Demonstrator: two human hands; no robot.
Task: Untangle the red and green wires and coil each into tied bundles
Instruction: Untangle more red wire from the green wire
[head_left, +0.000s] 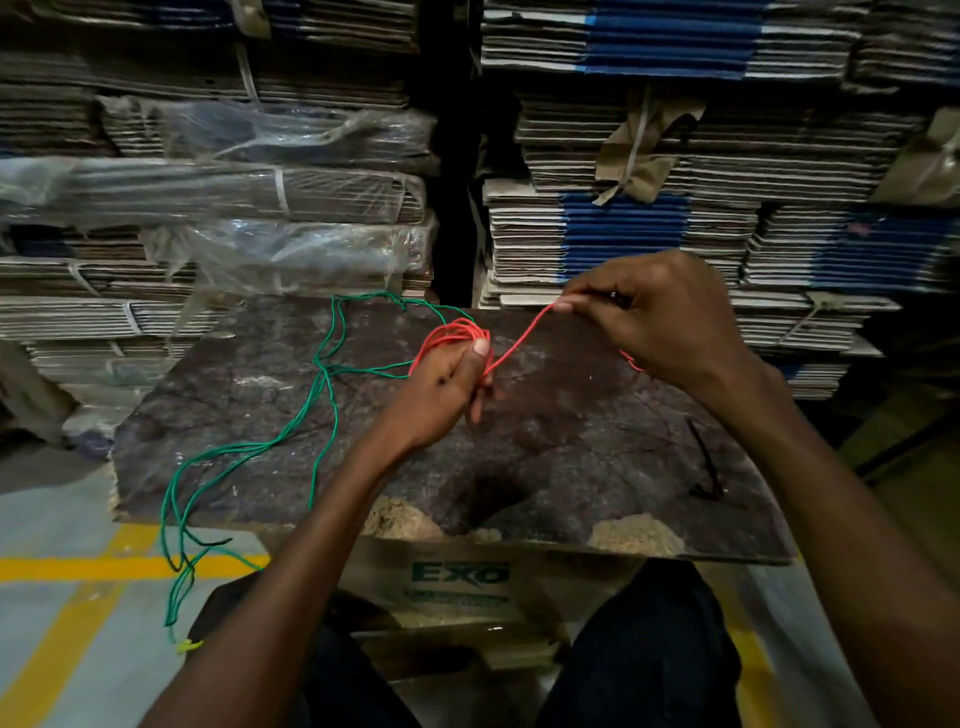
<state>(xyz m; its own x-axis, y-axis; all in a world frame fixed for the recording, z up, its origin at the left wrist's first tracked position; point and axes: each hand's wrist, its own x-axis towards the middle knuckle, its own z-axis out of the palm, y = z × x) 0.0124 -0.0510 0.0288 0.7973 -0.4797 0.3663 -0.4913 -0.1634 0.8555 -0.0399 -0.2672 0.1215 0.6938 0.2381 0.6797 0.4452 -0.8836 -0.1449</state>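
Observation:
My left hand (447, 384) grips a small coil of red wire (452, 332) above the dark board (545, 447). One red strand runs up and right from the coil to my right hand (660, 322), which pinches it between thumb and fingertips. A short bit of red shows under my right palm. The green wire (327, 374) lies loose in long loops on the left half of the board, reaches the red coil at my left hand, and hangs over the board's left front edge down to the floor.
A black cable tie (704, 462) lies on the board's right side. The board rests on a cardboard box (457, 582) between my knees. Tall stacks of flattened cartons (649, 228) stand close behind. Yellow floor lines (78, 566) run at left.

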